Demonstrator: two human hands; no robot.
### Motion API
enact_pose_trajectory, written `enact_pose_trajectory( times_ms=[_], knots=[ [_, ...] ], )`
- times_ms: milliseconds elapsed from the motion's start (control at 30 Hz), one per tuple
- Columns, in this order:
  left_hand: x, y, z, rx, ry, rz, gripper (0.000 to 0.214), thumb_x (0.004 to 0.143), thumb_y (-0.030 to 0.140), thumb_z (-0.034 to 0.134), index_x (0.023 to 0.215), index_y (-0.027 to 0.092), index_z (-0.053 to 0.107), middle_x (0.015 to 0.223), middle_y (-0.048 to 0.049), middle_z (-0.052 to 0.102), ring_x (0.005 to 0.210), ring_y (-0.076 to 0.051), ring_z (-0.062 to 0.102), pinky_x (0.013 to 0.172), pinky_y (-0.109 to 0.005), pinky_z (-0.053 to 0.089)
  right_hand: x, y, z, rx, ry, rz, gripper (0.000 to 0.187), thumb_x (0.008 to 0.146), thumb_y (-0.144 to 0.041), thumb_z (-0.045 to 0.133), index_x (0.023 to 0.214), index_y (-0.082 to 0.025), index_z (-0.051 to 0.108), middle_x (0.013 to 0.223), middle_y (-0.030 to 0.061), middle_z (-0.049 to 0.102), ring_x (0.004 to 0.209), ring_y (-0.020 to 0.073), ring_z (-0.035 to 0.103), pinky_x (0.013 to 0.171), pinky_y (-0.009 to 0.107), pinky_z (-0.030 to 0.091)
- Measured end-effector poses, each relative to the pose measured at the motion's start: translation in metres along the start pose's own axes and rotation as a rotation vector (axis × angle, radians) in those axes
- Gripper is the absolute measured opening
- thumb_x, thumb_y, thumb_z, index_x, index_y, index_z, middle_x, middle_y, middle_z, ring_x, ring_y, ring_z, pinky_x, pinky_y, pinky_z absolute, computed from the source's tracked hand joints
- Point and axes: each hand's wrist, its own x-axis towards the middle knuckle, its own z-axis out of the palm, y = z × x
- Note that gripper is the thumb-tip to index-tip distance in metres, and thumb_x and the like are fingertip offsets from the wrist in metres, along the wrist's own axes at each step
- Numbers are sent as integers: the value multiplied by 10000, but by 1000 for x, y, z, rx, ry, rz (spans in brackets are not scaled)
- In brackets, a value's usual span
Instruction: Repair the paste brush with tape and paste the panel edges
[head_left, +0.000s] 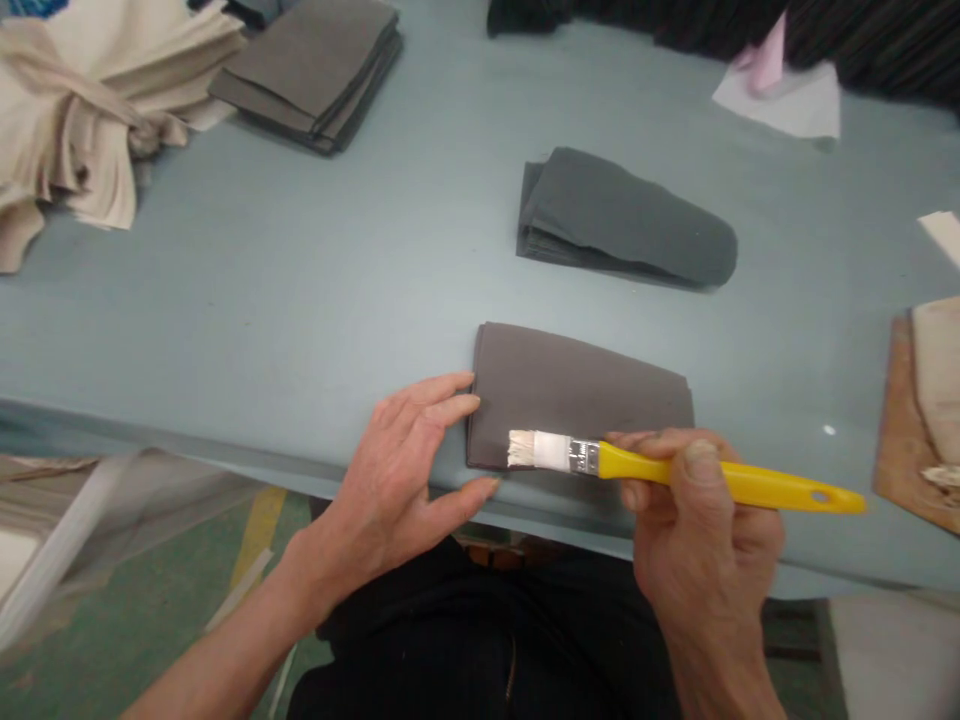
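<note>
A stack of brown-grey fabric pieces (pixel 577 375) lies near the table's front edge. My left hand (pixel 409 455) rests at the stack's left end, fingers apart, with fingertips touching its edge and the thumb at its front corner. My right hand (pixel 701 510) grips a paintbrush (pixel 667 468) by its yellow handle. White bristles of the brush point left over the stack's front left part; whether they touch the fabric I cannot tell. Behind this stack lies a pile of dark grey-green fabric pieces (pixel 630 220) with one rounded end.
Bundled beige cloth strips (pixel 82 100) and another brown-grey stack (pixel 315 70) occupy the back left of the blue-grey table (pixel 300 290). Black material (pixel 885 50) lines the back right, beside a white and pink scrap (pixel 784 95). A brown board (pixel 896 430) carries beige cloth at the right.
</note>
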Motion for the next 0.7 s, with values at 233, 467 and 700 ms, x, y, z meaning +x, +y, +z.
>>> enact_pose_trajectory(
  times_ms=[233,467,700],
  knots=[
    [7,-8,-13,-96,-45,46,501,1029,77,444,1510,215,422,1530,-124,592,1440,-235,532,1230,-468,436,-3,4,5,-15,27,8,356,950,-554,703,799,-232,721,731,-24,646,697,140,623,880,357,536],
    [16,-16,-11,0,-111,91,384,1053,93,435,1413,194,520,1505,-103,638,1383,-273,555,1150,-492,468,3,10,5,52,30,-34,301,956,-477,717,794,-223,732,635,-58,606,540,98,540,821,315,557],
    [14,-20,-4,80,-68,140,323,1019,53,496,1303,173,591,1489,-108,651,1356,-301,555,1091,-492,463,2,14,2,22,10,22,314,987,-521,679,834,-247,706,555,-71,541,684,162,633,955,386,538]
  ],
)
